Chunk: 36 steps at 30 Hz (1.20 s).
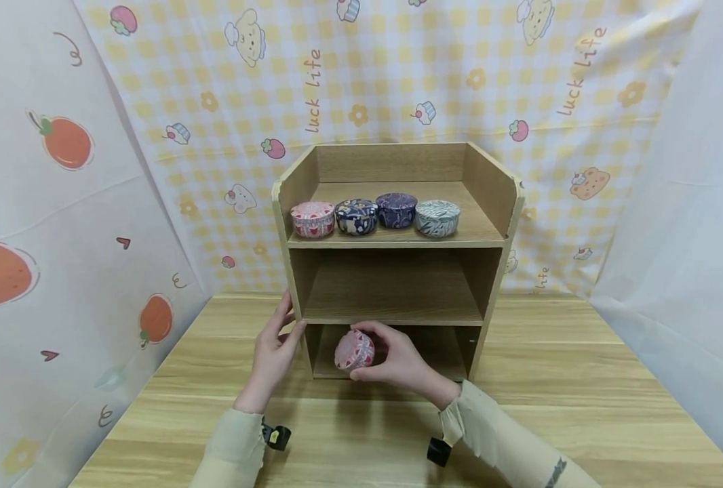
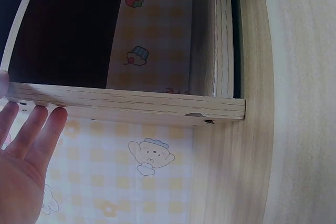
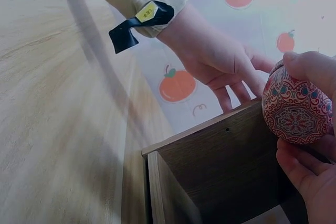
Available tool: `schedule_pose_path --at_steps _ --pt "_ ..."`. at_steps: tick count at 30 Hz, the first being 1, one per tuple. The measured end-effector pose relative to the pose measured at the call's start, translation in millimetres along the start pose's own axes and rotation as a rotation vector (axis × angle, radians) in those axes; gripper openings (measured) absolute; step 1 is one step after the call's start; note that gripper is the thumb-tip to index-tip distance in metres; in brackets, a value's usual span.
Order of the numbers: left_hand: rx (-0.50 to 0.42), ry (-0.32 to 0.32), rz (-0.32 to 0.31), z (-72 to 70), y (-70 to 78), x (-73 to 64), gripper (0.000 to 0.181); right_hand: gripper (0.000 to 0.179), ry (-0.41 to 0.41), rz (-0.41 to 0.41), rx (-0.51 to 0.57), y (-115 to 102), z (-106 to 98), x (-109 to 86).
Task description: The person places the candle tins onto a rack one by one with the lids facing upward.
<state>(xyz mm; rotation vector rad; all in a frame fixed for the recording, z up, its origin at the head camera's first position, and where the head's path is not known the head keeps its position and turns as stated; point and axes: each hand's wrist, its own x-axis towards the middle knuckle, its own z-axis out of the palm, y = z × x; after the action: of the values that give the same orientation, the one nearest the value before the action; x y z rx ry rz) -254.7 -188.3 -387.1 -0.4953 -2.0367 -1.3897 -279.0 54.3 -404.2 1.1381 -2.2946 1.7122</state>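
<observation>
In the head view my right hand grips a small round lidded tin between thumb and fingers. This pink-and-red tin is tilted at the mouth of the bottom compartment of a wooden shelf unit. Its ornate red, teal and white face shows in the right wrist view. My left hand rests against the unit's left side, thumb at the front edge. Straight fingers touch the side panel's outer face in the left wrist view.
On the top shelf stand a pink tin, a navy floral tin, a purple tin and a pale green leaf-patterned tin. The unit stands on a wooden table before a yellow checked cloth.
</observation>
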Motion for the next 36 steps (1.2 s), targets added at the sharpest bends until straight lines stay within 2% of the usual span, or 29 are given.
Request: schedule_pose_path --at_steps 12,18,24,36 --pt "-0.009 -0.005 0.001 0.0 -1.0 0.2 0.062 0.066 0.014 -0.016 0.011 -2 -1 -3.5" --pt "-0.008 -0.01 0.003 -0.2 -0.8 0.4 0.062 0.066 0.032 0.003 0.025 -5 -2 -5.1" --pt "0.034 -0.017 -0.018 -1.2 0.1 0.6 0.061 0.067 0.049 0.015 0.021 -8 -3 -7.8" --pt "0.04 -0.028 -0.043 -1.5 0.0 0.0 0.061 0.07 0.093 0.037 0.074 -12 -8 -11.6"
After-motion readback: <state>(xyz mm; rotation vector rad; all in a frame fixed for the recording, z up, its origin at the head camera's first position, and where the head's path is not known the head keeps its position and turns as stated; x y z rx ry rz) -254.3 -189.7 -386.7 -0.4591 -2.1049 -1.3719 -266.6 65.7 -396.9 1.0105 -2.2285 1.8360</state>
